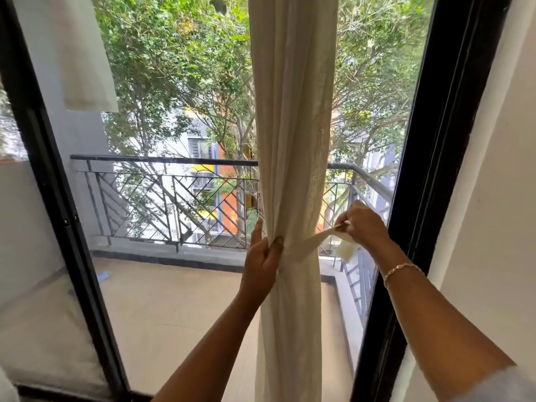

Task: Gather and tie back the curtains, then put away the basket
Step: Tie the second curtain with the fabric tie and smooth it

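Two bare hands work at a cream curtain point(293, 140) hanging gathered down the centre of the frame, before a glass balcony door point(174, 198). Left of centre, the left hand point(262, 261) clenches the bunched cloth at its narrowest point. Right of centre, the right hand point(364, 224), fingers pinched, pulls a cream tie strip point(316, 240) taut from the curtain. A bracelet point(401, 271) circles that wrist.

From my remote seat I see two bare forearms reaching up from the near edge, the left hand point(262, 262) without rings or a watch. The right hand point(366, 224) has a thin chain bracelet point(401, 271) at its wrist (pinkish-gold, possibly beaded). A pale sleeve edge point(501, 384) shows near right.
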Demonstrator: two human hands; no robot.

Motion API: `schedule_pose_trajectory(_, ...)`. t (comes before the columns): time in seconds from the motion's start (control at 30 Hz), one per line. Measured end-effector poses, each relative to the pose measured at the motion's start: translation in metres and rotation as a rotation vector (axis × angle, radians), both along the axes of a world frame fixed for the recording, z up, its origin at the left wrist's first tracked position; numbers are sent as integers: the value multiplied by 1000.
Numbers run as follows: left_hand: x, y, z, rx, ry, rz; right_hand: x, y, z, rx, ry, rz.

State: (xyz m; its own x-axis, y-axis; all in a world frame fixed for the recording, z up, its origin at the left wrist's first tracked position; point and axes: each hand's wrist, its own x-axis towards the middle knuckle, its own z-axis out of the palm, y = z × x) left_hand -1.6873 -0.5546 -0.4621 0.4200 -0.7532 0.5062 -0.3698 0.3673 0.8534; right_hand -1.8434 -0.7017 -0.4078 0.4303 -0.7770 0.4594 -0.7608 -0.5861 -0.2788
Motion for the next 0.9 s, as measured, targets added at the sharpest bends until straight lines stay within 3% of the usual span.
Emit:
schedule_pose_trajectory(0.13, 4, -6, 2, 41, 103, -117, 35, -6, 15, -11, -28, -1)
schedule_pose_trajectory(0.37, 20, -11, 5, 137, 232, -267, 88, -7, 15, 201, -137, 42)
schedule_pose_trajectory(0.43, 27, -13, 4, 151, 268, -304, 97, -6, 12, 397, -350, 112)
schedule_pose_trajectory(0.57, 29, -15, 4, 144, 287, -343, 104, 18, 14, 982, -1059, 283)
schedule_pose_trajectory(0.6, 28, -15, 4, 128, 291, -343, 104, 28, 17, 1067, -1109, 338)
schedule_pose_trajectory(0.77, 25, -23, -3, 43, 384, -244, 106, 46, 17, 1138, -941, 225)
schedule_pose_trajectory(0.9, 25, -27, -4, 48, 527, -173, 110, 55, 12, 850, -649, 76)
